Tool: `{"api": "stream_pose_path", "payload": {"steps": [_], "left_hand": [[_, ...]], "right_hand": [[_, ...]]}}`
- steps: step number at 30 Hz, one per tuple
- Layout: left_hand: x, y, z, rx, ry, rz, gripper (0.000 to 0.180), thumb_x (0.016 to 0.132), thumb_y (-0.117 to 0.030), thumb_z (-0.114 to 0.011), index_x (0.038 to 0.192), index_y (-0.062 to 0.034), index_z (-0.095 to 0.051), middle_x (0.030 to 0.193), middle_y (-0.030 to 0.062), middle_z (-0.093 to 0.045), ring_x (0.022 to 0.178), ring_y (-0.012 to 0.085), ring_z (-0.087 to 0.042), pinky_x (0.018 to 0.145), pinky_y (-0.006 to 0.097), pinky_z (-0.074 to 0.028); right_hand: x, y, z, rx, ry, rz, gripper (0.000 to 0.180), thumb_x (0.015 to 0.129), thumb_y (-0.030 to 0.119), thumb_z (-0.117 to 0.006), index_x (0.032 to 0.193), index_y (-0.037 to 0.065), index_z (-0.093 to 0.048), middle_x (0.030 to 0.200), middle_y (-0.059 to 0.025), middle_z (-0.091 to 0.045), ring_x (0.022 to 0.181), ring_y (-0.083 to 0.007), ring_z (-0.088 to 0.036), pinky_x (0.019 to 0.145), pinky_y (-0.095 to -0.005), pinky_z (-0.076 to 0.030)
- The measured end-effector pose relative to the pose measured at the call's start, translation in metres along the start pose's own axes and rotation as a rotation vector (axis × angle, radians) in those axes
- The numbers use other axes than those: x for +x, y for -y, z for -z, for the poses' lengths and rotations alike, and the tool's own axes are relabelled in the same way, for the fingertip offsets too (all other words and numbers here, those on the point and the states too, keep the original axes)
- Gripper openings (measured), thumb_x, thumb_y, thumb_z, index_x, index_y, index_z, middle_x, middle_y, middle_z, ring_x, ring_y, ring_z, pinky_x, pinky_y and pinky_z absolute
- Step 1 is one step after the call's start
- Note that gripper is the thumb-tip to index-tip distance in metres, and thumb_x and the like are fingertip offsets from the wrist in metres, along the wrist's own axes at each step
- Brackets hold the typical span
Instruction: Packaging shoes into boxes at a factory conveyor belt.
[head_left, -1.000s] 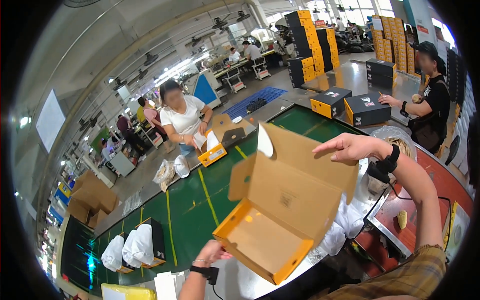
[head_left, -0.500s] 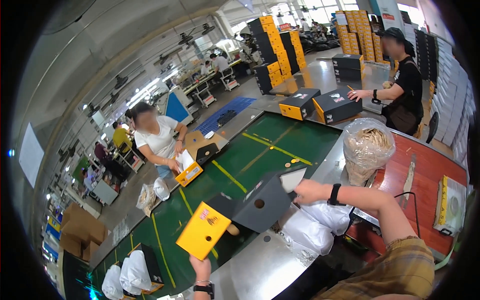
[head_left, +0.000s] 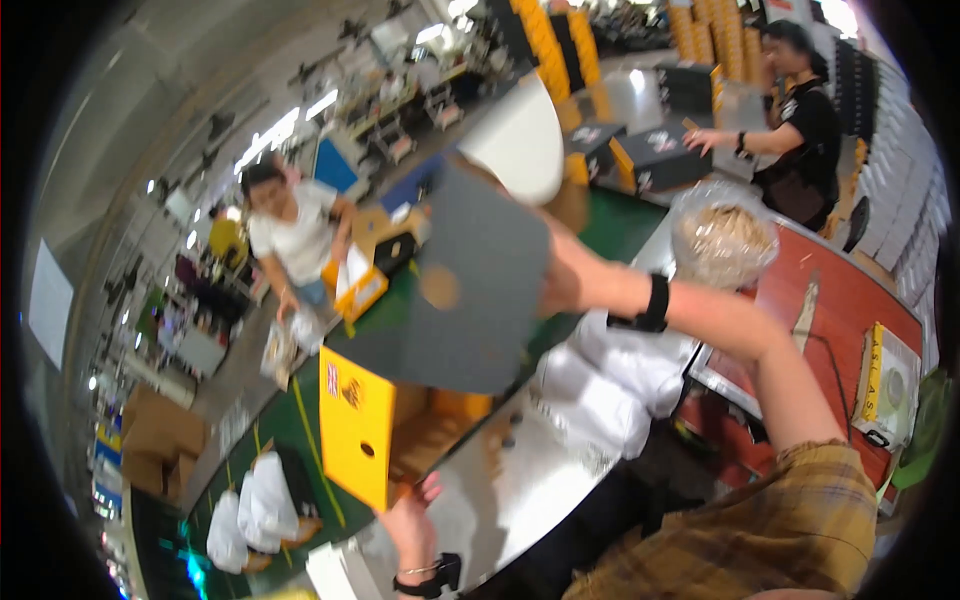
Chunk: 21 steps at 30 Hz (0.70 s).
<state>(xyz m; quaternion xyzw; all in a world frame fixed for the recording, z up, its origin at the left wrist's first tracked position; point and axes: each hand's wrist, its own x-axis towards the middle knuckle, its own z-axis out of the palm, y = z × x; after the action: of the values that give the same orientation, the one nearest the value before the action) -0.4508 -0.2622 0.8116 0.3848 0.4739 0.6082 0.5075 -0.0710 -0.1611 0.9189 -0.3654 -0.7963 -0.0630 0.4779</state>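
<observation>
A shoe box hangs tilted over the belt's near edge, with a yellow end panel [head_left: 357, 425] and a dark grey lid [head_left: 475, 285] swung up. Its inside is bare brown cardboard where it shows. My left hand [head_left: 408, 515] grips the box's lower edge beside the yellow panel. At the lid's right edge is my right hand [head_left: 568, 275], closed on it, with most fingers hidden behind. A blurred white sheet [head_left: 520, 140] sticks up behind the lid; whether my right hand holds it too I cannot tell. White-wrapped bundles [head_left: 600, 390] lie below my right forearm.
A green conveyor belt [head_left: 310, 455] crosses ahead, with wrapped bundles in a box [head_left: 268, 505] at its left. A clear bag of beige filling [head_left: 725, 240] stands by the red table [head_left: 790, 300]. Two people work nearby, across the belt [head_left: 295, 225] and at right [head_left: 800, 140].
The lid has swung up and the box has turned, showing its inside. My right hand has risen leftward, and the white sheet now stands higher. The person opposite has lowered a hand toward a plastic bag.
</observation>
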Motion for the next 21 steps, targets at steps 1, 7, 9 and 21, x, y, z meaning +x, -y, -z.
{"api": "stream_pose_path", "payload": {"steps": [1, 7, 9, 21], "left_hand": [[-0.020, 0.008, 0.002, -0.091, 0.029, 0.120, 0.024, 0.093, -0.008, -0.053, 0.116, -0.0012, -0.054, 0.104, 0.0121, -0.064, 0.085, 0.0309, -0.069, 0.065, 0.035, -0.061], [-0.118, 0.080, 0.019, -0.546, -0.047, 0.703, 0.029, 0.098, -0.020, -0.049, 0.118, 0.0009, -0.055, 0.104, 0.0197, -0.067, 0.085, 0.0312, -0.070, 0.067, 0.036, -0.061], [-0.138, 0.100, 0.035, -0.670, -0.064, 0.797, 0.030, 0.099, -0.023, -0.048, 0.117, 0.0012, -0.053, 0.104, 0.0202, -0.066, 0.088, 0.0293, -0.070, 0.070, 0.036, -0.061], [-0.152, 0.126, 0.070, -0.287, -0.036, 0.810, 0.040, 0.098, -0.042, -0.047, 0.095, -0.0039, -0.059, 0.084, 0.0118, -0.069, 0.069, 0.0171, -0.064, 0.063, 0.029, -0.052]], "right_hand": [[0.012, 0.017, 0.001, -0.120, -0.040, 0.042, 0.087, 0.082, 0.023, -0.065, 0.150, 0.002, -0.015, 0.145, -0.0314, -0.030, 0.128, -0.0460, -0.037, 0.108, -0.0449, -0.032], [-0.002, 0.024, -0.057, 0.296, 0.294, -0.214, 0.058, 0.088, 0.030, -0.063, 0.139, 0.010, -0.044, 0.145, -0.0264, -0.036, 0.123, -0.0415, -0.043, 0.106, -0.0451, -0.034], [-0.031, 0.022, -0.057, 0.300, 0.348, -0.327, 0.044, 0.084, 0.023, -0.067, 0.126, 0.012, -0.059, 0.139, -0.0210, -0.046, 0.117, -0.0341, -0.049, 0.099, -0.0401, -0.040], [-0.219, 0.020, -0.081, 0.109, 0.601, -0.664, 0.104, 0.068, 0.036, -0.081, 0.147, 0.000, -0.023, 0.140, -0.0321, -0.039, 0.131, -0.0433, -0.038, 0.107, -0.0397, -0.035]]}}
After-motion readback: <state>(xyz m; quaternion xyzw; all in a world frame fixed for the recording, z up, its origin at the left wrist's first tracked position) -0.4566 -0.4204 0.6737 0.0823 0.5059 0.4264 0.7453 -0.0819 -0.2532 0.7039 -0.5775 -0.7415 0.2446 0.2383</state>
